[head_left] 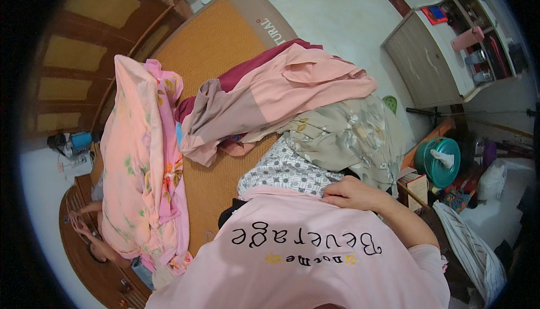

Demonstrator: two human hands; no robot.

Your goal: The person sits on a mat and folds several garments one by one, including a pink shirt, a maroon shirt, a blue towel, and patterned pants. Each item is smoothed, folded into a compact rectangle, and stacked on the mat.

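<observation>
My right hand point(350, 194) is at my lap, its fingers curled together at the hem of my pale pink T-shirt point(315, 219). Below that hem show patterned white-and-grey trousers point(289, 165). My left hand is out of view. Just beyond my lap lies a sage-green floral garment point(349, 134). Past it, a pink and mauve garment point(270, 95) is spread loosely across the bed mat point(208, 50), partly over a dark red cloth point(247, 70). To the left a pink floral blanket point(135, 157) lies in a long folded heap.
Another person's hands point(81, 222) show at the far left, behind the blanket, by a wooden headboard point(76, 252). A wooden wardrobe point(90, 50) stands beyond the bed. At the right are a grey cabinet point(424, 56), a green bin point(430, 165) and a striped cloth point(467, 247).
</observation>
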